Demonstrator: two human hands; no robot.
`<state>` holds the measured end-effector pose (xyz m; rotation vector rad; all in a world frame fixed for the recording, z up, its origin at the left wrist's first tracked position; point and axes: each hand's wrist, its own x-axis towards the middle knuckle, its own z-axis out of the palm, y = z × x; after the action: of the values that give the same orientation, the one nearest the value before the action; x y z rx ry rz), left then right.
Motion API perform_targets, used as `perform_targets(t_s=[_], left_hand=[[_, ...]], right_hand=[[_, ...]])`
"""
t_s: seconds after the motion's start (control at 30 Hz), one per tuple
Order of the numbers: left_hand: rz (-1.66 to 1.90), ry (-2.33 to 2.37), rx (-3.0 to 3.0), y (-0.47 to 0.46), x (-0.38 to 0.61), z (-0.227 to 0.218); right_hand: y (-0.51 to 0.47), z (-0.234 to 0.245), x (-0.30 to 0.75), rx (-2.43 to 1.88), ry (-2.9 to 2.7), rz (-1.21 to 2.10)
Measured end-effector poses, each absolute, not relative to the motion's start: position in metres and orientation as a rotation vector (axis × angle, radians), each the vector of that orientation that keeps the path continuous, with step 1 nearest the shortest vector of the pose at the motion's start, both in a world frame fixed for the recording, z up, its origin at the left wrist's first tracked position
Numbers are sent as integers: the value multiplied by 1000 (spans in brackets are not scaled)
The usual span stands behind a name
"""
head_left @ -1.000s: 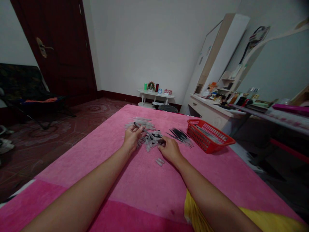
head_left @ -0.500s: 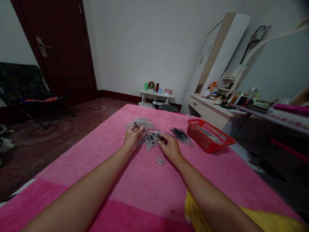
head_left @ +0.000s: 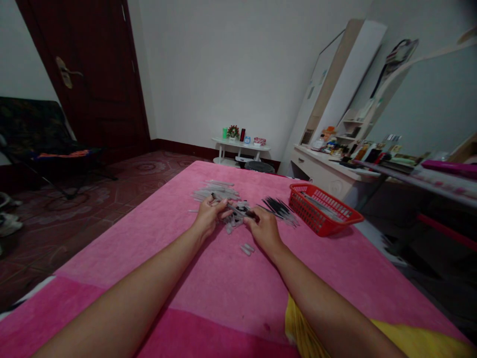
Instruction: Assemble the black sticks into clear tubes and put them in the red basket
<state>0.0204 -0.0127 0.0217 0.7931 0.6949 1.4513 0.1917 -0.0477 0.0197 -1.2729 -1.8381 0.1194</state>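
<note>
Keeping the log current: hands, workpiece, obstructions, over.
Left hand gripping slim grey plastic tube; right hand pinching small dark piece. Pile of grey-and-black plastic pieces close beneath. Red plastic basket off right.

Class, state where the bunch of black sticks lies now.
In the head view, the black sticks lie right of centre on the pink cloth, between the right hand and the red basket.

Two bare hands (head_left: pixel 209 218), one red plastic lattice basket (head_left: pixel 321 228) and one dark-red panelled door (head_left: pixel 89 59) show; thin black rods (head_left: pixel 277 206) and pale translucent tubes (head_left: pixel 221 189) overlap too much to count.
</note>
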Motion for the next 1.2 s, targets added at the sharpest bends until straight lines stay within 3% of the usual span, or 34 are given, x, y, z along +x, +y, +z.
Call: perform_targets(t_s=[0.43, 0.77, 0.9, 1.07, 1.2], left_hand=[[1453, 631, 751, -19, 25, 24], [1373, 491, 934, -23, 21, 24], [1338, 468, 980, -24, 20, 24], [1393, 514, 900, -22, 22, 25], [1373, 575, 848, -20, 25, 24]], right_hand=[[-47, 27, 189, -1264, -1610, 393], [-52, 48, 207, -1211, -1308, 1602], [-54, 54, 212, -1134, -1200, 1855], [-50, 46, 207, -1182, -1349, 1618], [-46, 39, 201, -1298, -1599, 891]])
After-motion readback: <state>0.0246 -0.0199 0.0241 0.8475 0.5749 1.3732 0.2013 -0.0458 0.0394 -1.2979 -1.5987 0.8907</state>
